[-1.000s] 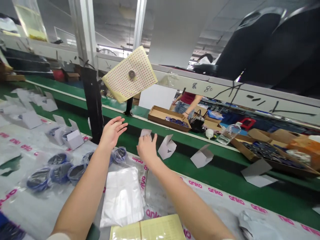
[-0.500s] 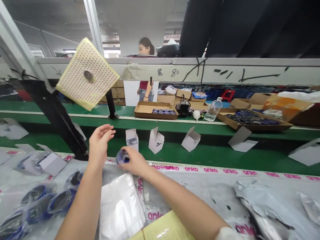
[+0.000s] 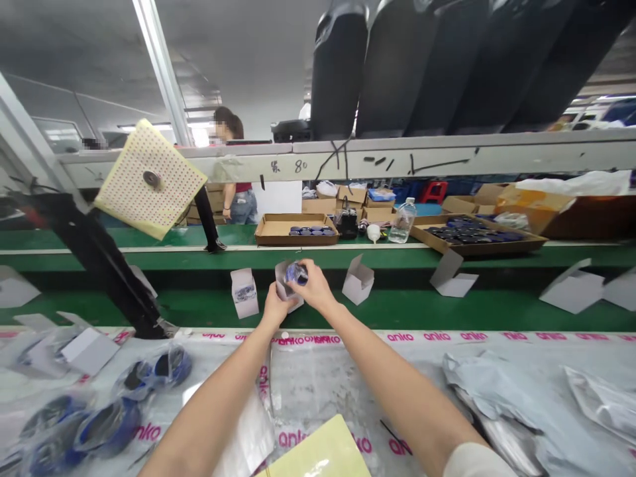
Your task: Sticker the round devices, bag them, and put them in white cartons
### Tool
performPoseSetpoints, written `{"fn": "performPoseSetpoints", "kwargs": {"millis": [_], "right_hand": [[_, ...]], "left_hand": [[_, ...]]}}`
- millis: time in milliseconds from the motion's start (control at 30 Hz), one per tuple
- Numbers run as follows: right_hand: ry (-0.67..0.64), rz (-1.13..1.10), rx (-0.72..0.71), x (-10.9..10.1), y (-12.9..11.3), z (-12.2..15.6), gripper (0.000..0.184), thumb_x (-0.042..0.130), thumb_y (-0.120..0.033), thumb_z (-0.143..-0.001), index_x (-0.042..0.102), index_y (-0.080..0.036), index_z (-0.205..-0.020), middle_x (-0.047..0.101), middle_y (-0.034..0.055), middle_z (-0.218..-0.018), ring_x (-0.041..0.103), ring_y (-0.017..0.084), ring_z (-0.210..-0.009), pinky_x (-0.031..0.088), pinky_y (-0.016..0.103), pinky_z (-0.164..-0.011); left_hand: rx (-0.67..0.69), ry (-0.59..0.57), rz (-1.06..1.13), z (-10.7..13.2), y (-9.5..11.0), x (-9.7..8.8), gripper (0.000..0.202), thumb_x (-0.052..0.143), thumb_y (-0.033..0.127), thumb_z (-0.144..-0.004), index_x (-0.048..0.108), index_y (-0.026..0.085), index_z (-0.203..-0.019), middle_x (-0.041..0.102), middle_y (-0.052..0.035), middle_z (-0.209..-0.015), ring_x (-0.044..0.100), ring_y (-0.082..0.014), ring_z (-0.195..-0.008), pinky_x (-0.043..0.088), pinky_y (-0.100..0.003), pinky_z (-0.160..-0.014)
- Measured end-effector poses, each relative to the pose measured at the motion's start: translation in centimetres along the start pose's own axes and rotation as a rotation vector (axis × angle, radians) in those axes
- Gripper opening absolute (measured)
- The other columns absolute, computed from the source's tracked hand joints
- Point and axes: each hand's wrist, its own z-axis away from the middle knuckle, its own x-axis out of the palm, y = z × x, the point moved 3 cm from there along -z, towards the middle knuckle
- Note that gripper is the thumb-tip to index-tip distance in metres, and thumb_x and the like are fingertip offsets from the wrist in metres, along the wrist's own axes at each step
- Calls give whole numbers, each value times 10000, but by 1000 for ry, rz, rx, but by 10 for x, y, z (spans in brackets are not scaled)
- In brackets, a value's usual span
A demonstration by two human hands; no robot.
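Note:
My left hand (image 3: 276, 306) is closed around the lower side of a small white box (image 3: 281, 277) that stands with its lid up on the green conveyor belt. In my right hand (image 3: 315, 286) is a blue round item in clear plastic wrap (image 3: 296, 272), held at the box's open top. Whether it is partly inside cannot be made out. Just to the left stands another white box (image 3: 244, 295) with a wrapped item showing in it. An open white box (image 3: 358, 281) is to the right. Several more blue wrapped items (image 3: 106, 427) lie at the left of the bench.
A stack of clear bags (image 3: 248, 430) and a yellow sheet (image 3: 322, 454) lie in front of me. Grey plastic bags (image 3: 501, 391) are at the right. Behind the belt are cardboard trays (image 3: 271, 228) and a bottle (image 3: 403, 222). A black-wrapped post (image 3: 94, 258) slants at the left.
My right hand has carried the blue wrapped item up and right to the box. My left hand, empty before, has moved right and taken hold of the box. The view has shifted.

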Motion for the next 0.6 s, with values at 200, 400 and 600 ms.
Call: {"fn": "performPoseSetpoints", "kwargs": {"millis": [200, 400, 600], "right_hand": [[-125, 179, -195, 20, -8, 4, 327, 691, -288, -895, 616, -192, -1198, 665, 90, -1202, 541, 287, -1177, 378, 481, -1050], [-210, 320, -349, 19, -19, 10, 367, 717, -446, -913, 683, -188, -1172, 605, 163, -1366, 429, 351, -1325, 173, 640, -1173], [-280, 386, -386, 29, -28, 22, 382, 684, -386, -949, 664, -196, -1280, 665, 148, -1291, 542, 322, -1248, 189, 644, -1192]], "left_hand": [[-6, -148, 60, -10, -6, -18, 624, 839, -2, -566, 607, 152, -1125, 717, -87, -1122, 674, -252, -1089, 495, -451, -1044], [-4, -242, 95, -10, 0, -32, 566, 820, -29, -625, 639, 141, -1134, 694, -106, -1228, 630, -276, -1206, 460, -504, -1104], [-17, -256, 94, -8, -2, -38, 371, 754, 162, -849, 636, 143, -1201, 665, -106, -1268, 617, -275, -1219, 446, -551, -1112]]}}
